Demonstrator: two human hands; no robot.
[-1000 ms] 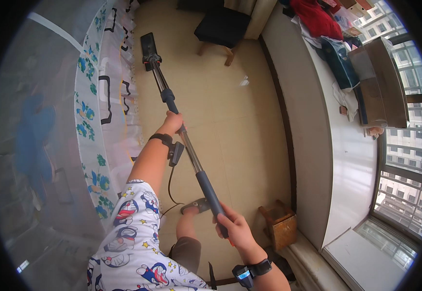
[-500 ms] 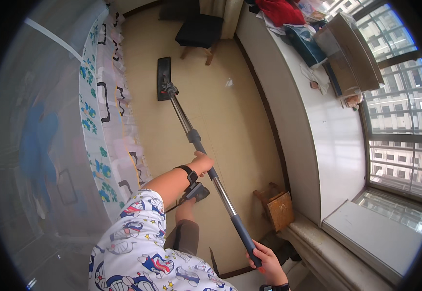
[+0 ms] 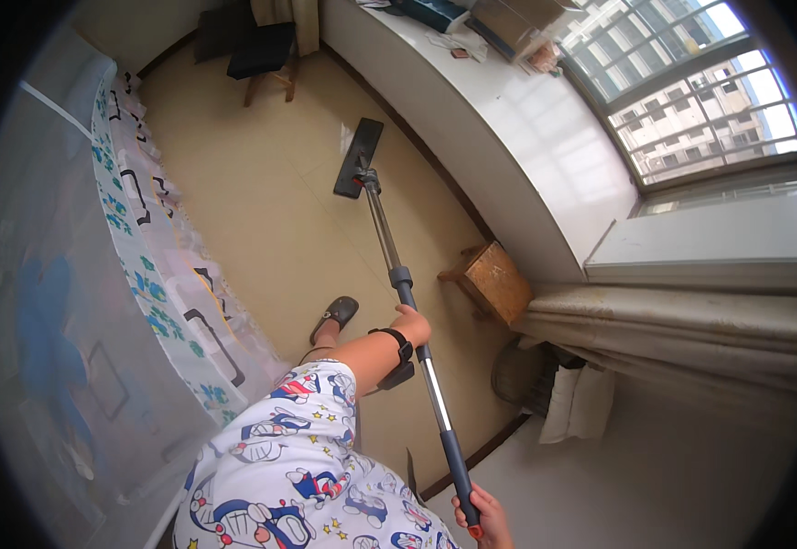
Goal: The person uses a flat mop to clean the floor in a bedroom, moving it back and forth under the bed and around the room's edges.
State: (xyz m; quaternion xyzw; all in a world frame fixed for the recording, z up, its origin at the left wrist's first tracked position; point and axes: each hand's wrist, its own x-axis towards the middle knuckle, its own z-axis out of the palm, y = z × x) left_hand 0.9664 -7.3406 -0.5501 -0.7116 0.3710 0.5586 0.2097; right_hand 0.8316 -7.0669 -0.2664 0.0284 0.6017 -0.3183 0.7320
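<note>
A flat mop (image 3: 380, 224) slants across the middle, its long dark rectangular head (image 3: 359, 157) lying on the tan floor toward the far side. Around the dark grip partway down the pole, my left hand (image 3: 409, 326) is closed; a black strap with a device sits on that wrist. My right hand (image 3: 483, 517) holds the dark handle near its orange-tipped lower end. My foot in a dark clog (image 3: 341, 316) shows left of the pole.
A black-topped stool (image 3: 263, 50) stands at the far end, and a wooden stool (image 3: 490, 279) by the right wall. A bed with a patterned skirt and net (image 3: 133, 247) lines the left. At right are a white ledge (image 3: 526, 137), a curtain (image 3: 655, 316) and a fan-like object (image 3: 519, 371).
The mop head has swung to the right across the floor and tilted. Both hands have kept their hold. My view has shifted rightward, and the clogged foot shows farther forward.
</note>
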